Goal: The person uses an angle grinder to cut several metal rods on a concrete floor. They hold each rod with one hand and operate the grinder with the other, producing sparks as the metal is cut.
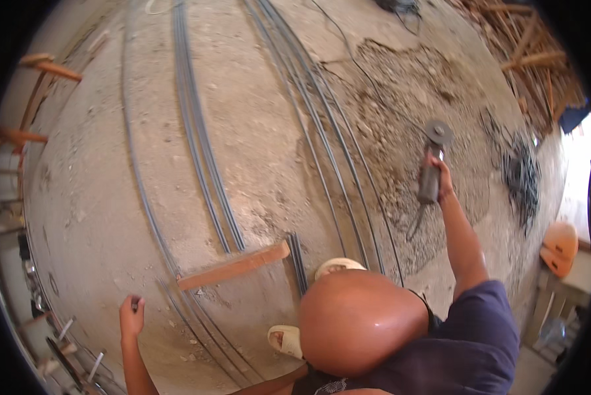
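My right hand (438,174) is wrapped round the body of an angle grinder (430,185), held out to the right over broken ground. Its round grey disc (438,131) points away from me, and whether it spins I cannot tell. My left hand (132,317) is closed at the lower left, with the end of a small dark piece (135,303) showing at the fingers; its kind is unclear. Nearest that hand, thin metal rods (193,316) lie on the floor. A reddish-brown wooden block (236,264) lies between my hands, close to the ends of a rod bundle (203,141).
More long rods (325,141) stretch away ahead. A black cord (368,76) trails from the grinder across rubble (401,99). Tangled wire (521,174) and an orange object (559,249) sit at right. Wooden pieces (533,56) are piled far right. Pale slippers (287,340) are on my feet.
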Demonstrator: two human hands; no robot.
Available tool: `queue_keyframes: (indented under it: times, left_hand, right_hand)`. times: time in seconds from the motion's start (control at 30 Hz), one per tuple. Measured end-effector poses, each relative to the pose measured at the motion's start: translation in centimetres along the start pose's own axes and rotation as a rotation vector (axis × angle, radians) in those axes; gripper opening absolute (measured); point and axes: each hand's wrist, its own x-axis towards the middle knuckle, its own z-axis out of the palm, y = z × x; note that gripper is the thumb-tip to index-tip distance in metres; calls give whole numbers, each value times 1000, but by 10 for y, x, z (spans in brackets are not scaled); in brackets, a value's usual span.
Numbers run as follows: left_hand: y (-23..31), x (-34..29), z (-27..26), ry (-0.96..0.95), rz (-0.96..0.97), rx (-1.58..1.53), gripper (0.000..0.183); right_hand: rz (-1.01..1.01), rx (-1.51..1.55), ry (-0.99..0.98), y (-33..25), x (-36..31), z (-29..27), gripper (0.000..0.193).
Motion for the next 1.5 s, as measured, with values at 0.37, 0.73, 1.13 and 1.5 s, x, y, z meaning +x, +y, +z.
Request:
queue_keyframes:
  times: [0.37,0.73,1.13,1.5]
  left_hand:
    - [-106,-112,22,-201,-336,-66,26]
    - [-89,-64,30,-190,-214,-102,27]
    - [31,-37,58,-213,24,-75,21]
    - [14,-16,91,-51,36,-239,24]
  right_hand:
    - [22,45,-216,4,43,25,63]
    - [263,-71,-107,6,36,-11,59]
    - [-87,-926,423,17,-9,-9,95]
    - [-265,-1249,821,82,-2,44,69]
